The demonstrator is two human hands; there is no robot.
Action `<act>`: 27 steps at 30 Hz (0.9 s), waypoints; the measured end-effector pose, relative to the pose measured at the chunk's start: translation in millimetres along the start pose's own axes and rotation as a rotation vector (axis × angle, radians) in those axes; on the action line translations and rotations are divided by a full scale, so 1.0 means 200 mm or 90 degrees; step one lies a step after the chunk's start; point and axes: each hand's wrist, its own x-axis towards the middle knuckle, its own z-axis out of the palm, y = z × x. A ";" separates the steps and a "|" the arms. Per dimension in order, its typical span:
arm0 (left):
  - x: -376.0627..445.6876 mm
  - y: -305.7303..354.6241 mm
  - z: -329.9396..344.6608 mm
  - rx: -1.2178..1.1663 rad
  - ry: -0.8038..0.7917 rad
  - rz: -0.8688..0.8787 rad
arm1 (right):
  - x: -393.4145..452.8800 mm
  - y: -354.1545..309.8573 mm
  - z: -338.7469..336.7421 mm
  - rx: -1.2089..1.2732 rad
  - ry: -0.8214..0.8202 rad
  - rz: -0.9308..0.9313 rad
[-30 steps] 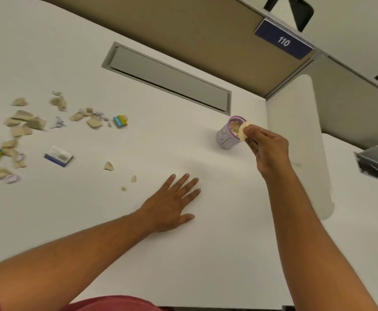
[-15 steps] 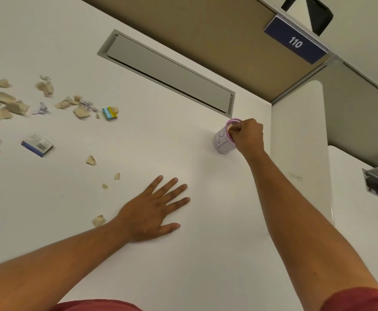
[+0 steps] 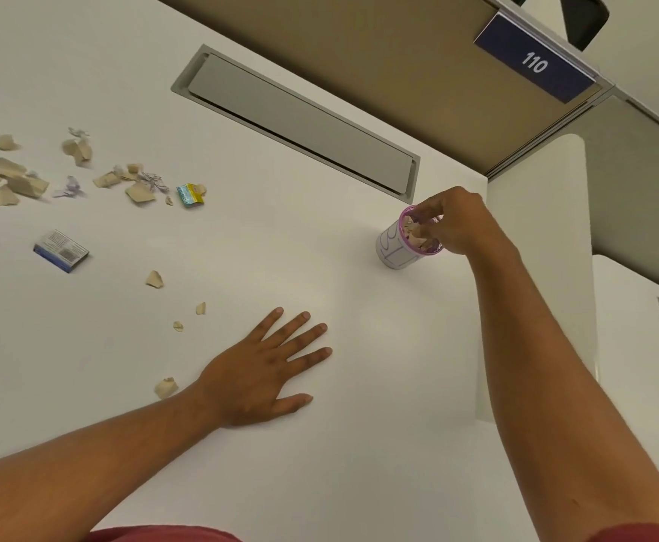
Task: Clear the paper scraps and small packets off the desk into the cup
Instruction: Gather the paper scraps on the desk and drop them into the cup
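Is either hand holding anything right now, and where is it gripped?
The left hand lies flat, holding nothing. The right hand is over the cup; whether its fingers pinch a scrap cannot be told.

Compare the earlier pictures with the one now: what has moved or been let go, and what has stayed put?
The right hand carried a tan paper scrap to the cup and now has its fingertips at the rim, over the scraps inside; whether it has let go is unclear. The left hand stays flat on the desk. The blue packet has not moved.
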 end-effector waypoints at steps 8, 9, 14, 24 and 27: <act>0.00 0.00 -0.01 -0.004 -0.010 0.001 | 0.01 0.02 0.18 -0.043 0.085 0.041; 0.00 0.00 -0.02 -0.005 -0.010 0.003 | 0.01 0.03 0.20 -0.069 0.063 0.026; -0.01 0.01 -0.03 -0.019 -0.037 0.008 | -0.07 0.03 0.13 -0.024 0.151 -0.025; -0.17 -0.17 -0.37 -0.283 0.075 -0.074 | -0.68 -0.41 0.65 0.292 0.071 -0.185; -0.41 -0.32 -0.39 -0.157 0.302 -0.167 | -0.78 -0.56 0.86 0.291 0.007 -0.244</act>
